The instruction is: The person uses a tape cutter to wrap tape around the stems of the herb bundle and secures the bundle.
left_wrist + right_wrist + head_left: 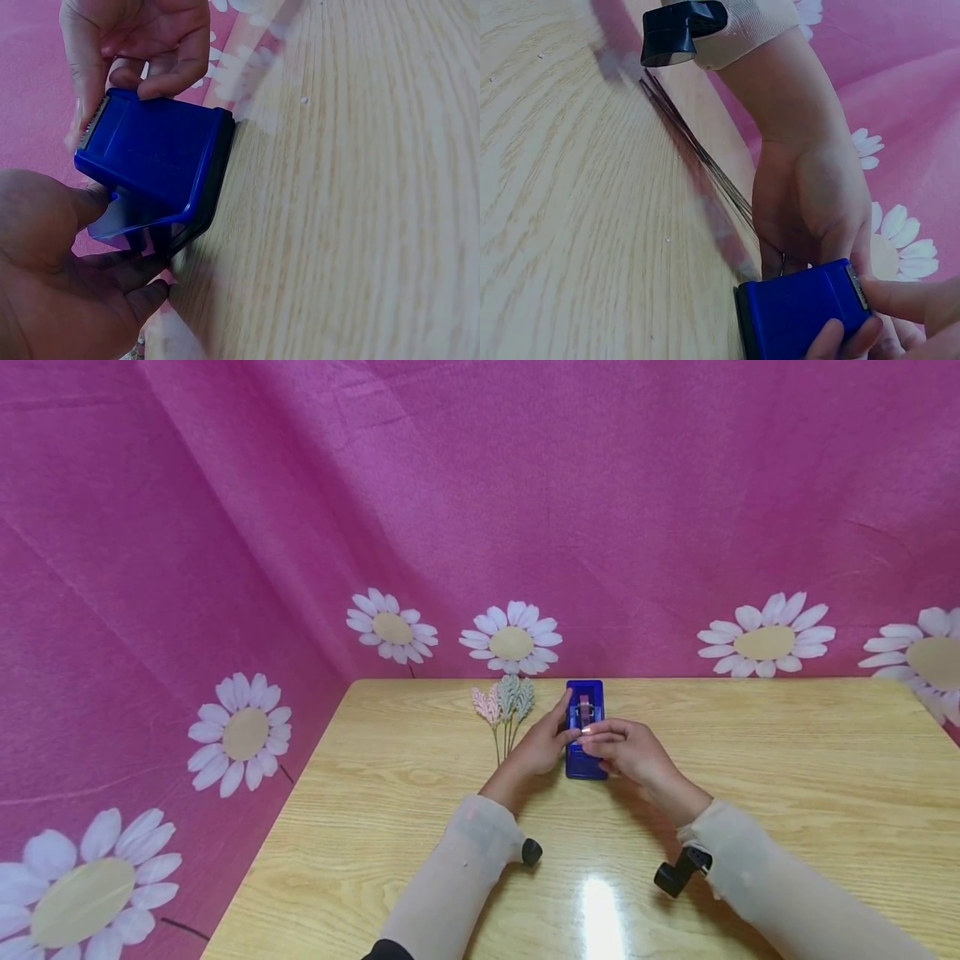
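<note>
A blue tape dispenser stands on the table near its far edge, with a serrated metal cutter at its raised front end. My left hand grips the dispenser's left side, its thumb near the top. With bent fingers and thumb, my right hand grasps the cutter end; in the right wrist view the thumb touches beside the cutter. Whether a strip of clear tape lies between those fingertips is too small to tell. Inside the dispenser sits a pale, see-through roll holder, partly visible.
Pink and grey-green artificial flower stems lie just left of my left hand. A wooden table spreads beneath, meeting a magenta daisy-printed cloth at the back and left. A black wrist camera protrudes from the right sleeve.
</note>
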`<state>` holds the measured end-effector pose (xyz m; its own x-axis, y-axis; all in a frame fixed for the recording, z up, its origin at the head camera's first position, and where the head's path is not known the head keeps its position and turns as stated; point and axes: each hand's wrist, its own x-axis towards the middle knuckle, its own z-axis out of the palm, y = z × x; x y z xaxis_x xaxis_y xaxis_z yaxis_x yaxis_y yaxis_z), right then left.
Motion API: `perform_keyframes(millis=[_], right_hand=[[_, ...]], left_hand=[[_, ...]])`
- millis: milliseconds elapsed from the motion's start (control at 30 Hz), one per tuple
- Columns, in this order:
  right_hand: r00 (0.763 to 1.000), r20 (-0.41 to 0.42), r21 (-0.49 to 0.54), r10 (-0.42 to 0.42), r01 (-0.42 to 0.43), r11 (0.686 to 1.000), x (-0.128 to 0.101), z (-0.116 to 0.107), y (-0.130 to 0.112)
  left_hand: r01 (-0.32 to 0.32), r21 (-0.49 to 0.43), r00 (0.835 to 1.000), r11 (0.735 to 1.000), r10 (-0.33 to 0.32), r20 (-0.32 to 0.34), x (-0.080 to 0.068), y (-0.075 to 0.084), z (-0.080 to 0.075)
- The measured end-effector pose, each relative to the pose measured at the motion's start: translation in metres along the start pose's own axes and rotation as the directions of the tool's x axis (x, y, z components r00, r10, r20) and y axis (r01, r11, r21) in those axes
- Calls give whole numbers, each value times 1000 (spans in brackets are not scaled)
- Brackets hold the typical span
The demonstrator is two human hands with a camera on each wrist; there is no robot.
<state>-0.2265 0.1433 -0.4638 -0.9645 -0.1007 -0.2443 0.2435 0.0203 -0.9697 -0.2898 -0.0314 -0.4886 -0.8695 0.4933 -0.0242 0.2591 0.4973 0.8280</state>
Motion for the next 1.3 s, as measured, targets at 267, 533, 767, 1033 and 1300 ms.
perform_keyframes(millis=[267, 533, 767, 1033, 1300], right_hand=[[999, 41, -9, 20, -19, 1000, -2, -4, -6], [1000, 9, -54, 24, -24, 998, -2, -4, -7], [999, 6, -5, 43, -43, 999, -4, -1, -7], [999, 0, -39, 48, -48, 998, -12, 2, -7], [1000, 0, -91, 11, -11, 996, -18, 4, 1]], left_hand=[[-12, 10, 1000, 1000, 12, -14, 0, 0, 1], [-4, 7, 1000, 1000, 4, -11, -1, -1, 2], [1, 14, 1000, 1000, -1, -9, -1, 1, 1], [15, 23, 1000, 1000, -15, -18, -1, -1, 2], [1, 42, 1000, 999, 0, -21, -3, 0, 1]])
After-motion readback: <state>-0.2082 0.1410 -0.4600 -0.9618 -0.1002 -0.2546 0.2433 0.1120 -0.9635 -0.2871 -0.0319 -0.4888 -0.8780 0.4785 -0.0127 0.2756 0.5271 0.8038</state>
